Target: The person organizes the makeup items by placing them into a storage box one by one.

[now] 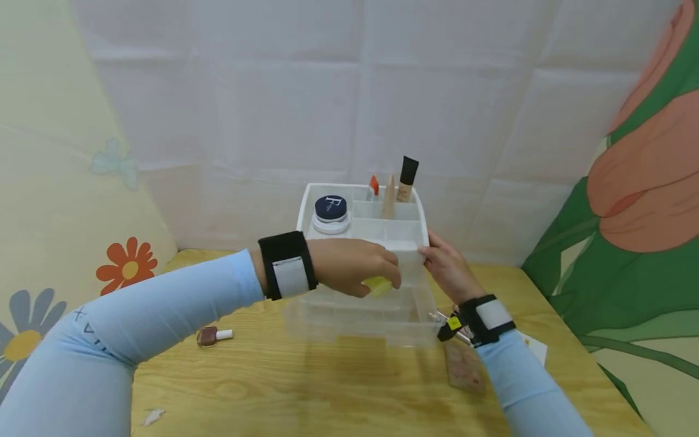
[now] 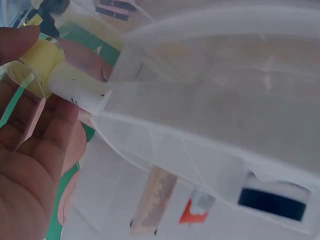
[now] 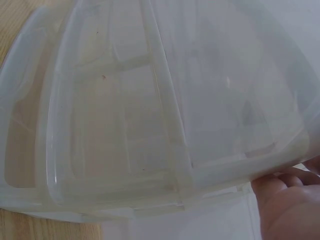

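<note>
A white, translucent cosmetics organizer [image 1: 423, 233] with drawers stands on the wooden table. My left hand [image 1: 355, 267] reaches across its front and pinches a yellow nail polish bottle [image 2: 39, 62] between thumb and fingers. In the left wrist view, the bottle's white cap [image 2: 77, 87] overlaps the organizer's corner. My right hand [image 1: 450, 267] grips the organizer's right side near the top rim. Standing in the top compartments are a jar with a dark blue lid [image 1: 330, 207], an orange-tipped tube [image 1: 374, 186], a beige tube [image 1: 389, 199] and a black-capped tube [image 1: 408, 173].
A brown nail polish bottle [image 1: 207, 336] with a white cap lies left on the table [image 1: 256, 376]. Right of the organizer, partly under my right forearm, is a flat palette [image 1: 463, 367]. A white card [image 1: 536, 349] lies behind that arm. A white scrap [image 1: 153, 417] is near the front left.
</note>
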Tool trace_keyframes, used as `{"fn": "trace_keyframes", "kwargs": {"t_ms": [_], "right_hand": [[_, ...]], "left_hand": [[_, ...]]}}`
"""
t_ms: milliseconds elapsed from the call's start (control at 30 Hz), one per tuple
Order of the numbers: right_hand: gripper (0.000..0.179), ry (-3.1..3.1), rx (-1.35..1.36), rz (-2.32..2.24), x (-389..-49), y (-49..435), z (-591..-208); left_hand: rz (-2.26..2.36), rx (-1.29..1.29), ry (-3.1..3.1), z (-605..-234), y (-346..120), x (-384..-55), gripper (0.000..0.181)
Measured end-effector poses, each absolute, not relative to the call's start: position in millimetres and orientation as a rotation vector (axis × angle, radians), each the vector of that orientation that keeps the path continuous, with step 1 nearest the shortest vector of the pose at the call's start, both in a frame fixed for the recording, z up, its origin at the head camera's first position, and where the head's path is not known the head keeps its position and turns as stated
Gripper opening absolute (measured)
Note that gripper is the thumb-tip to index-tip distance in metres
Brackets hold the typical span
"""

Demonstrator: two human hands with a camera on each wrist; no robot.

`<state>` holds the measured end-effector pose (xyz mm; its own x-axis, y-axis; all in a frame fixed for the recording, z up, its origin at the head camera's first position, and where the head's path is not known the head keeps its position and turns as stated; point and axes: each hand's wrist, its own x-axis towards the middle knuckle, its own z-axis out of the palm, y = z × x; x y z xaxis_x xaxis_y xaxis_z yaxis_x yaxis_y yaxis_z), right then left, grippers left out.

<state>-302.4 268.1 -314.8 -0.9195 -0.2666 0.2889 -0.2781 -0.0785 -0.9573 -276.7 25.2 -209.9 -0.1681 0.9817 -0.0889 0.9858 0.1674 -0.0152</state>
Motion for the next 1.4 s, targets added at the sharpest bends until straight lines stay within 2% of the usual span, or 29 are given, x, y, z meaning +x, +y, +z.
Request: {"fn": "trace_keyframes", "kwargs": {"t_ms": [467, 833, 1400], "right_hand": [[0.057, -2.096, 0.641, 2.246, -300.5, 265.1, -318.6], [0.058, -2.06, 0.625, 2.266, -298.9, 260.9, -316.6], [0.057, -2.068, 0.618, 2.235, -300.5, 262.7, -314.7]], "left_hand": [[-0.312, 2.071, 2.161, -239.7, 72.5, -281.8, 0.044], [-0.309, 2.042, 2.133, -253.3, 85.4, -286.7, 0.04], [-0.241, 2.053, 2.114, -262.7, 88.0, -293.8, 0.043]]}}
